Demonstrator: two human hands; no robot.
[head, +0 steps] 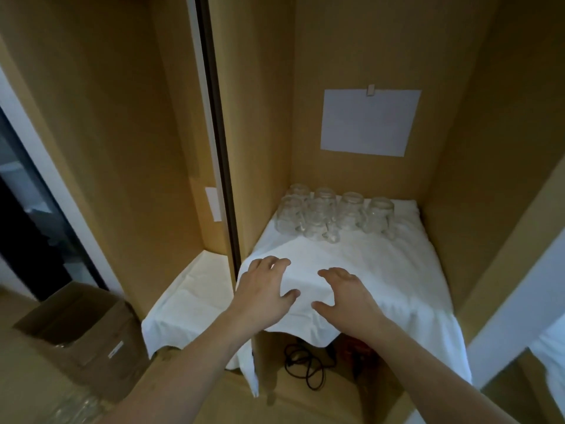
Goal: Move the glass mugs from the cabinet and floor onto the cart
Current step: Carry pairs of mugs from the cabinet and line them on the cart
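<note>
Head view: both hands — left [265,293], right [347,296] — hover loose-fingered and empty over the cloth [382,270]; reach past it and take the mugs [334,214] by their handles.

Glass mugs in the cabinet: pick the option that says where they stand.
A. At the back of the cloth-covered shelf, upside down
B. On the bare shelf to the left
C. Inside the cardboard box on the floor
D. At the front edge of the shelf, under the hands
A: the glass mugs cluster at the rear of the shelf on the white cloth, rims down, well beyond the left hand and right hand.
</note>
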